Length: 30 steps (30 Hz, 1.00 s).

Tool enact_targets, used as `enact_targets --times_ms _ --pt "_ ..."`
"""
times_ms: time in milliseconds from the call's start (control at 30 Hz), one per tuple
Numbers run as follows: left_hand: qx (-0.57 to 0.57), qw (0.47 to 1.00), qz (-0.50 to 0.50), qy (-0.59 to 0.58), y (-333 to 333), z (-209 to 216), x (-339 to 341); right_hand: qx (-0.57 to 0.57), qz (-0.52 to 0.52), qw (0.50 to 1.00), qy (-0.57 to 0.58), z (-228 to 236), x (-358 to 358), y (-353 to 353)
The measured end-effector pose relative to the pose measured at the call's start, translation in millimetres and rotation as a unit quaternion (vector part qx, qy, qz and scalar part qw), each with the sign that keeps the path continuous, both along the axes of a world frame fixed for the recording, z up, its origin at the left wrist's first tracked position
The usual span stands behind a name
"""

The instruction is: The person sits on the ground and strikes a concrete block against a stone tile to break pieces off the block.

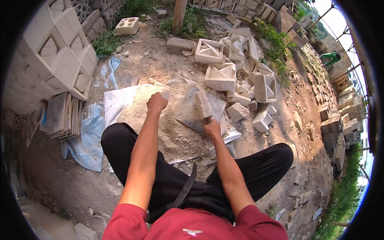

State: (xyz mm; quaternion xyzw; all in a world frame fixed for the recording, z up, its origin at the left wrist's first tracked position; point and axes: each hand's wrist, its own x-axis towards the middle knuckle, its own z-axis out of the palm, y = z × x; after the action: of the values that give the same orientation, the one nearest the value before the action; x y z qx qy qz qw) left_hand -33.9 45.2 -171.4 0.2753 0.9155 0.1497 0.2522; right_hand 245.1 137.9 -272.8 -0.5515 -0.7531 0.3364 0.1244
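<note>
My right hand is wrapped round the short handle of a mallet with a pale, dust-covered, block-shaped head. The head is over a flat grey slab coated in dust; whether it touches the slab I cannot tell. My left hand, fingers closed, grips a small pale fragment left of the slab, above a heap of crushed pale rubble. Under the heap lies a white sheet, its edges showing at the left.
Broken cream hollow blocks are piled beyond the slab to the right. Patterned blocks form a tall stack at the left, with thin boards at its foot. A wooden post stands at the far side. Blue sheeting lies by my left knee.
</note>
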Motion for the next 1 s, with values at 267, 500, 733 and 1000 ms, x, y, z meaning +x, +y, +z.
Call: enact_targets --times_ms 267,500,733,1000 --pt "-0.014 0.995 -0.094 0.032 -7 3 0 -0.1 -0.205 0.962 0.152 -51 40 111" --pt "-0.046 0.993 -0.087 0.058 -24 -8 -5 -0.165 -0.101 0.96 0.202 -48 16 98" --pt "-0.04 0.994 -0.09 0.042 -4 0 9 -0.021 -0.076 0.958 0.277 -7 30 111" --pt "-0.022 0.992 -0.115 0.039 9 -2 24 0.248 -0.054 0.935 0.249 143 -14 33"
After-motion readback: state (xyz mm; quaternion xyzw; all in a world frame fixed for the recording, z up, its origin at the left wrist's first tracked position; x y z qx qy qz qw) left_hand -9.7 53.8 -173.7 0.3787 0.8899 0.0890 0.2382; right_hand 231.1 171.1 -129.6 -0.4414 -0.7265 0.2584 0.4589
